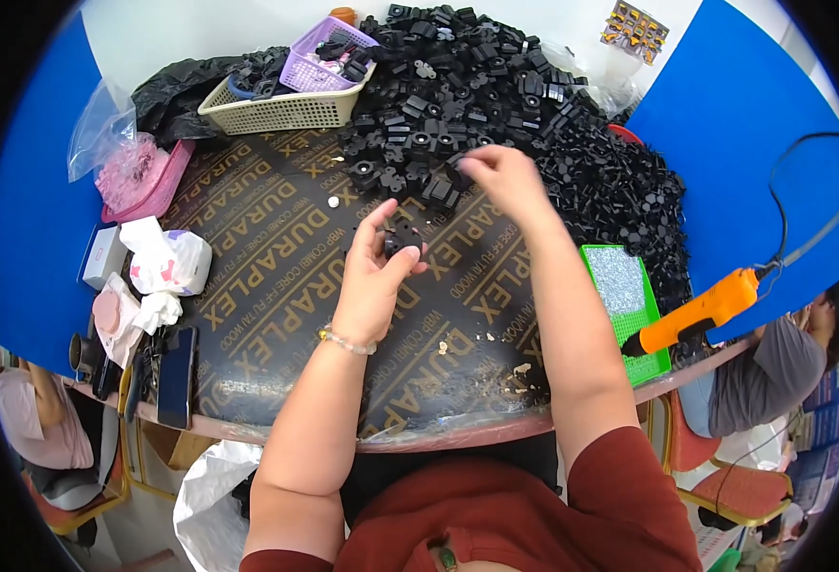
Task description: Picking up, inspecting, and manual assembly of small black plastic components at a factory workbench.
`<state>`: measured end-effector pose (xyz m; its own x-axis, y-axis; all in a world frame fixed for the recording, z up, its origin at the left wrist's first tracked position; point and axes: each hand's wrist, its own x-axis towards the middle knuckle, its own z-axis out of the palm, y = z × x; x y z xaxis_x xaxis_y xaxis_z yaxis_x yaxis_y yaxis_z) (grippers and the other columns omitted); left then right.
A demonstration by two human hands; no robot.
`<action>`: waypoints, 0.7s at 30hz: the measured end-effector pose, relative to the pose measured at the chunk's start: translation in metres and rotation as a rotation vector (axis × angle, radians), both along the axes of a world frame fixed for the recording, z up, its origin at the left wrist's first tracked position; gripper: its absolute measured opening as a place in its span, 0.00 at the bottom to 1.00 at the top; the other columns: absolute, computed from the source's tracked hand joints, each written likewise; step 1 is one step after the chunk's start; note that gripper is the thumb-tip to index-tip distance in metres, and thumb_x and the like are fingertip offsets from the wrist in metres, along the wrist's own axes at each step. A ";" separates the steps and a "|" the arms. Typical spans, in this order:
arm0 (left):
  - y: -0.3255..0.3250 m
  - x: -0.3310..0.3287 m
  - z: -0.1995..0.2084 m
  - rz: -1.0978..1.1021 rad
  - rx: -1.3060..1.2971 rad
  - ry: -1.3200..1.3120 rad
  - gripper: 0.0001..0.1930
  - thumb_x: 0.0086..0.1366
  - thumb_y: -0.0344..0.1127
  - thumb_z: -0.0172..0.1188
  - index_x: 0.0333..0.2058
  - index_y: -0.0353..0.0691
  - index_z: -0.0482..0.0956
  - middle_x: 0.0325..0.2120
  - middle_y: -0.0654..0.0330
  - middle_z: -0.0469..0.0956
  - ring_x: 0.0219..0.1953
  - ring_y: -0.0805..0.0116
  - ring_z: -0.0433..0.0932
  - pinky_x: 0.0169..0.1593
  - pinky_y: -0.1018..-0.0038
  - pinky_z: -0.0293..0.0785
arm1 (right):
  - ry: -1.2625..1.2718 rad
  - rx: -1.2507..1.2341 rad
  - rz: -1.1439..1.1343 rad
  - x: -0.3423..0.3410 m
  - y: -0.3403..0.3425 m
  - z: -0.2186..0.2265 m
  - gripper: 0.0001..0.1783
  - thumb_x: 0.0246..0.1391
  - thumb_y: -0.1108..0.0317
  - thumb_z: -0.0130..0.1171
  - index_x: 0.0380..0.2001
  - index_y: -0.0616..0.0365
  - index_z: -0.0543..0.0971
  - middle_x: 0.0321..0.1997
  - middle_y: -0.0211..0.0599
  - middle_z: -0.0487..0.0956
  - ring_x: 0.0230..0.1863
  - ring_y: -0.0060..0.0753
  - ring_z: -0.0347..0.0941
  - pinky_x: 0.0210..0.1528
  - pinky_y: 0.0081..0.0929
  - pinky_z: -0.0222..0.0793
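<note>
My left hand [374, 272] is closed around a small black plastic part [400, 240], holding it above the table with thumb and fingers. Beyond it, my right hand [507, 181] hovers at the near edge of a big heap of black plastic parts [477, 91]. Its thumb and fingertips are pinched together, and whatever may be between them is too small to make out. A few block-shaped black parts [439, 191] lie loose between the two hands, at the heap's edge.
Right: small black pieces [620, 186], a green tray [650, 367] of tiny silvery pieces, an orange power screwdriver [710, 310] on a cord. Back left: a cream basket [276, 116], a purple basket [310, 71], a pink basket [160, 198]. Near left: tissues [172, 262], a phone [177, 377].
</note>
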<state>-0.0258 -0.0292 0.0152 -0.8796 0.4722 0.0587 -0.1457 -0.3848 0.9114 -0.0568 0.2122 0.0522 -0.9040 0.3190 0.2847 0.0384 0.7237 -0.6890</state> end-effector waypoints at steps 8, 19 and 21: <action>0.005 0.006 -0.014 -0.222 0.098 -0.141 0.18 0.59 0.27 0.65 0.45 0.46 0.68 0.39 0.67 0.76 0.39 0.79 0.74 0.41 0.81 0.69 | -0.408 0.790 -0.347 0.035 0.065 -0.064 0.09 0.53 0.72 0.57 0.39 0.60 0.79 0.50 0.47 0.73 0.42 0.51 0.80 0.43 0.41 0.78; 0.004 0.010 -0.017 -0.415 0.090 -0.320 0.16 0.66 0.36 0.50 0.48 0.34 0.76 0.40 0.57 0.77 0.42 0.68 0.77 0.48 0.67 0.79 | -0.205 0.522 0.045 0.123 0.001 -0.050 0.11 0.43 0.79 0.63 0.34 0.59 0.79 0.44 0.47 0.73 0.49 0.53 0.72 0.53 0.40 0.71; 0.007 0.011 -0.020 -0.408 0.094 -0.330 0.17 0.65 0.36 0.51 0.48 0.34 0.75 0.40 0.57 0.77 0.41 0.67 0.78 0.48 0.67 0.78 | -0.205 0.460 0.085 0.126 0.003 -0.046 0.11 0.42 0.78 0.65 0.33 0.60 0.80 0.43 0.46 0.74 0.48 0.51 0.73 0.52 0.39 0.71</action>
